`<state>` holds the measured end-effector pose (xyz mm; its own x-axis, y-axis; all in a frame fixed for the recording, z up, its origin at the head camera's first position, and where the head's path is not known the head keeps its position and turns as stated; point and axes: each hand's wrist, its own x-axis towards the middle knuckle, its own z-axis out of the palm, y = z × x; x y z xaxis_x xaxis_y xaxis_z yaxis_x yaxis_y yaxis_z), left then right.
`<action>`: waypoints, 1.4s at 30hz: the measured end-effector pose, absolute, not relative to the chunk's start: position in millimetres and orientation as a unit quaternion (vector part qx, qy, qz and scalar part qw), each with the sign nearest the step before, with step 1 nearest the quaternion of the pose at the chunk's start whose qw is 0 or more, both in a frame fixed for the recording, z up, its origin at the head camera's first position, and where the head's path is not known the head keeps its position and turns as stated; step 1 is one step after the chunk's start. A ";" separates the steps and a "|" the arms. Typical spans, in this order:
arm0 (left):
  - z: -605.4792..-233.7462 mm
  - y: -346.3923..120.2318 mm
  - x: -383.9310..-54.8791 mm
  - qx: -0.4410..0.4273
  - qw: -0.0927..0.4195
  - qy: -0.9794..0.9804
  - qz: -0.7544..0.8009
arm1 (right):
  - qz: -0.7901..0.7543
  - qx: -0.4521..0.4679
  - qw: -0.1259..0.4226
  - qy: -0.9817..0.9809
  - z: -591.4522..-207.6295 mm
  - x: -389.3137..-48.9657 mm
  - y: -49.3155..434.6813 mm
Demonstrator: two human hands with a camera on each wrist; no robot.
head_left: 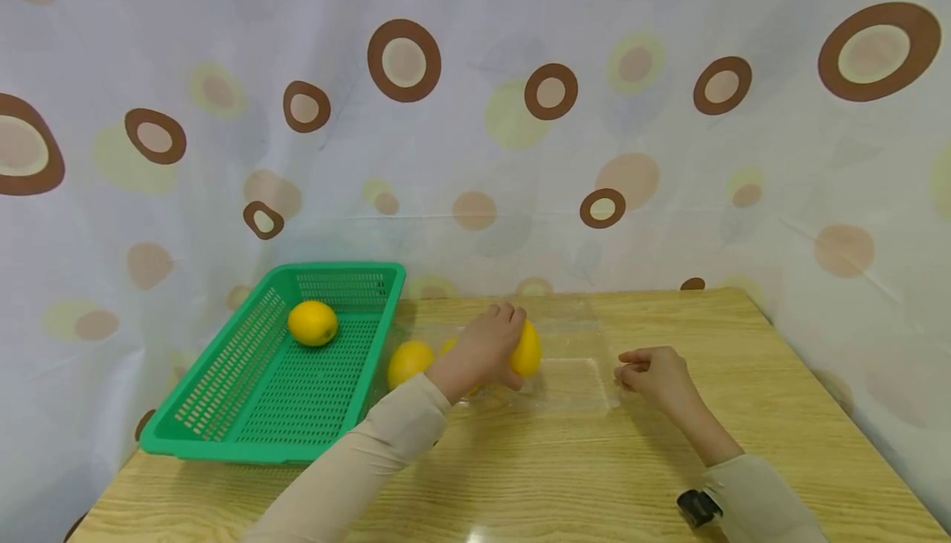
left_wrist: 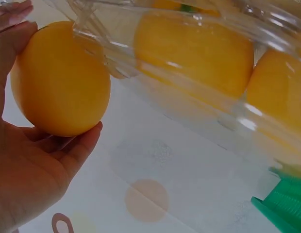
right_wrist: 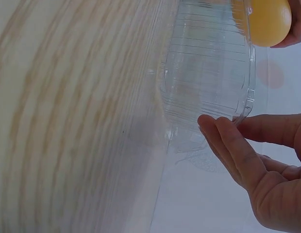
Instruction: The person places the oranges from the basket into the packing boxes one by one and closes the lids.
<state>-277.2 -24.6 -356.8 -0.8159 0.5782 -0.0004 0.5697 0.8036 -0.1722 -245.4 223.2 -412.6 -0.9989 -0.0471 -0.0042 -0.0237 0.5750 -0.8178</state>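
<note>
My left hand (head_left: 483,349) grips a yellow lemon (head_left: 527,350) above a clear plastic box (head_left: 575,378). In the left wrist view, fingers and thumb wrap that lemon (left_wrist: 60,80), beside the box's transparent wall. More lemons (head_left: 410,363) sit in the left part of the box, partly hidden by the left hand and forearm. At the box's right end is my right hand (head_left: 657,374). The right wrist view has its fingertips and thumb pinching the box's rim (right_wrist: 250,99) at a corner.
A green perforated basket (head_left: 271,450) stands on the left of the wooden table (head_left: 535,477), with one lemon (head_left: 313,323) inside it. Behind the table hangs a pale curtain (head_left: 475,155) with brown rings. A black band (head_left: 698,507) is on the right wrist.
</note>
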 end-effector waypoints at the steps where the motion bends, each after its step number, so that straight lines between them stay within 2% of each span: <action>1: -358.6 -23.4 -277.9 -0.303 0.025 -0.950 0.075 | -0.459 -0.020 0.012 0.888 -412.7 -245.2 223.2; 16: -378.8 -9.5 -282.9 -0.314 0.036 -0.946 0.073 | -0.464 -0.010 0.015 0.886 -411.3 -242.7 223.0; 27: -383.9 -5.2 -283.7 -0.320 -0.001 -0.945 0.069 | -0.445 -0.017 0.002 0.895 -410.6 -242.1 222.4; 42: -395.3 -3.3 -285.6 -0.321 -0.007 -0.942 0.098 | -0.453 -0.015 0.004 0.891 -409.6 -239.8 220.9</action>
